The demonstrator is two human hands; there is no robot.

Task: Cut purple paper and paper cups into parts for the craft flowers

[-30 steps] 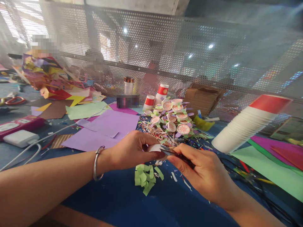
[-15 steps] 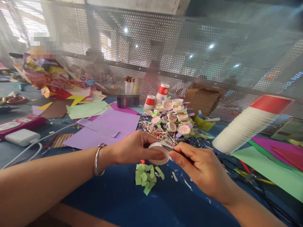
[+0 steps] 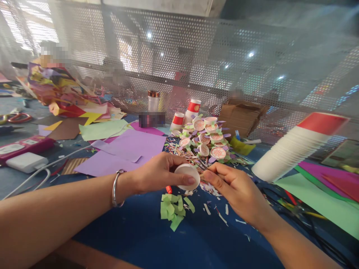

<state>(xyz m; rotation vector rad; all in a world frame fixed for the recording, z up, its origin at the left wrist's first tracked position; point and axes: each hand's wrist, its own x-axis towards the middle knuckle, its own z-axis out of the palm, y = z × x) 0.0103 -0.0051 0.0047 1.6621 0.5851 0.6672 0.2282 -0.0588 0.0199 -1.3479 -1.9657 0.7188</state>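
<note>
My left hand is closed round a white paper cup bottom, with the thumb flat on its round face. Just right of its rim, my right hand is pinched closed; what its fingers hold is mostly hidden and too small to name. Below the hands lies a small pile of light green paper strips. An orange-red piece shows between that pile and my left thumb. Beyond the hands rises a heap of cut cup bottoms with green and purple paper tabs.
A leaning stack of paper cups stands right. Purple paper sheets lie left, near a white charger and its cable. Black cables run at right. A cardboard box and a perforated screen stand behind.
The cup bottom has turned slightly to show its face more. The dark slim tool at its rim is no longer visible. More white scraps lie on the table beside my right hand.
</note>
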